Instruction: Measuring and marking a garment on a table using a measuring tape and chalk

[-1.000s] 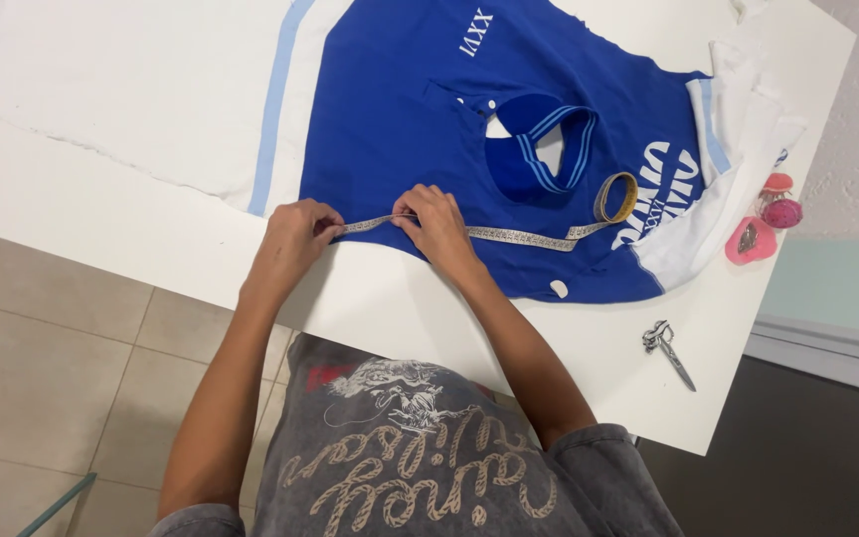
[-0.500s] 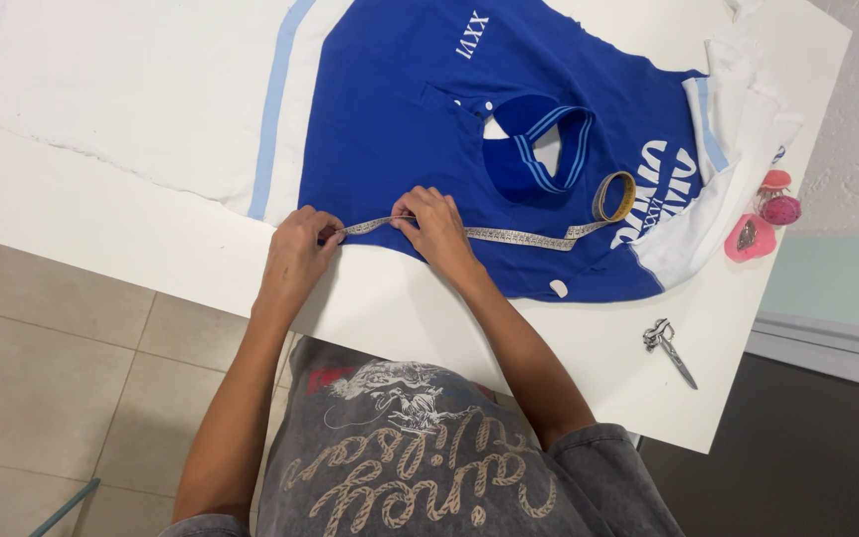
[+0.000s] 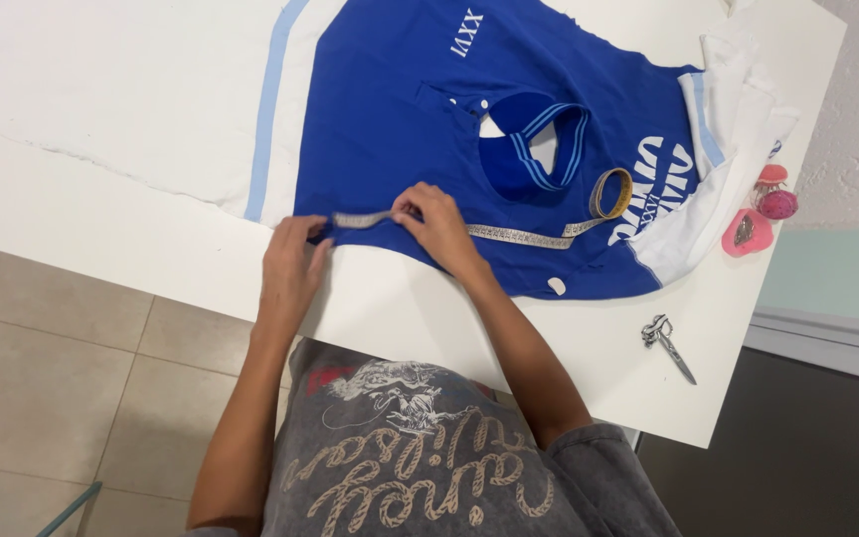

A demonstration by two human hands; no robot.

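Note:
A blue polo shirt [image 3: 420,119] with a striped collar lies flat on the white table [image 3: 131,239]. A tape measure [image 3: 519,235] runs along the shirt's near edge, its far end coiled in a loop [image 3: 611,193]. My left hand [image 3: 292,265] pinches the tape's free end at the shirt's corner. My right hand [image 3: 436,226] presses the tape down on the blue cloth a short way to the right. The stretch of tape between the two hands is pulled straight.
White fabric with a light blue stripe [image 3: 265,109] lies under and left of the shirt. Small scissors [image 3: 666,340] rest near the table's near right edge. A pink case [image 3: 746,231] and a pink round object [image 3: 775,197] sit at the right edge. Tiled floor lies below the table.
Both hands have held the tape on the shirt's edge throughout. My left hand has shifted slightly along the edge; the view has shifted a little.

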